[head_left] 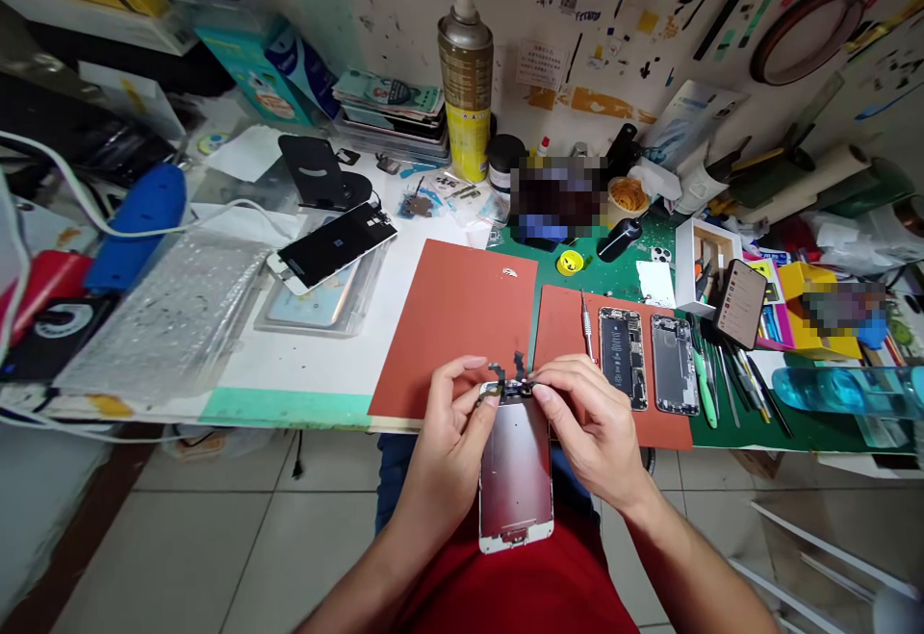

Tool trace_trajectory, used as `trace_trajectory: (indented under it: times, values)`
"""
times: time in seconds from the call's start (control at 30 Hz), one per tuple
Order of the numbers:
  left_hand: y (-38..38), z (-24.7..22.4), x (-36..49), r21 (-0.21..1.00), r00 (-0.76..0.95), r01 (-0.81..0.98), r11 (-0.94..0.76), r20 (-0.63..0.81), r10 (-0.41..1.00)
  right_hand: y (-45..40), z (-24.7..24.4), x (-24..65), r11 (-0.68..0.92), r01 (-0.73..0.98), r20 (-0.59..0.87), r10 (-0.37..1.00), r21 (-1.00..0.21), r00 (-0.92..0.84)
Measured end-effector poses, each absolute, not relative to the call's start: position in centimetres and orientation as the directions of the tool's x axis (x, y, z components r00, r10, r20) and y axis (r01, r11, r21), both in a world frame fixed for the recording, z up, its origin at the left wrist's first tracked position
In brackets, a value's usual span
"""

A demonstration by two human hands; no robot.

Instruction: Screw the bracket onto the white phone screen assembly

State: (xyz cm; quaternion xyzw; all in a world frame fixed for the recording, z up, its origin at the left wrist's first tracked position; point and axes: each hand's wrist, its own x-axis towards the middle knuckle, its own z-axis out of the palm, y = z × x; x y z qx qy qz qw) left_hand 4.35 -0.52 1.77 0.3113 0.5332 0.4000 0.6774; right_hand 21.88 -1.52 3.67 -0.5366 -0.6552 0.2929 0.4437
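Note:
A phone screen assembly, its silvery back facing up, hangs over my lap at the bench's front edge. My left hand pinches its upper left corner between thumb and fingers. At the upper right corner, my right hand has thumb and index finger pressed together at the small black parts and flex cables; whether a small piece is between them is hidden. Beyond my hands lies a reddish-brown mat. On the second mat are a screwdriver, an opened phone body and a phone housing.
Another screen rests on a plastic case at the left, near bubble wrap. A spray can stands at the back. Tweezers and a green tool lie right of the housing, near a lit phone and a blue bottle.

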Motion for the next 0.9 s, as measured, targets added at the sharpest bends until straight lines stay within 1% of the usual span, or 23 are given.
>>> trace_trajectory:
  times: [0.07,0.2,0.47,0.63,0.7,0.8,0.9]
  values:
    - [-0.5,1.7,4.4,0.848,0.117,-0.213,0.486,-0.472,0.874,-1.7,3.7,21.8,0.269,0.417,0.266,0.962,-0.868,-0.067]
    - [-0.4,1.6,4.4,0.836,0.148,-0.232,0.497,-0.474,0.868,-1.9,3.6,21.3,0.254,0.396,0.213,0.966,-0.882,-0.146]
    - [-0.2,1.6,4.3,0.859,0.129,-0.218,0.464,-0.446,0.886,-2.0,3.1,20.8,0.253,0.384,0.211,0.966,-0.888,-0.149]
    - [-0.7,1.2,4.3,0.869,0.121,-0.222,0.443,-0.427,0.896,-1.9,3.0,20.7,0.228,0.376,0.198,0.973,-0.898,-0.118]
    - [-0.8,1.2,4.3,0.885,0.12,-0.195,0.423,-0.407,0.906,-1.9,2.9,20.7,0.214,0.359,0.186,0.976,-0.909,-0.111]
    - [-0.9,1.6,4.2,0.918,0.163,-0.112,0.381,-0.361,0.918,-1.9,2.7,20.8,0.196,0.319,0.171,0.98,-0.927,-0.104]
    - [-0.7,1.8,4.0,0.927,0.187,-0.031,0.375,-0.363,0.913,-1.9,2.6,21.0,0.196,0.297,0.179,0.98,-0.935,-0.083]
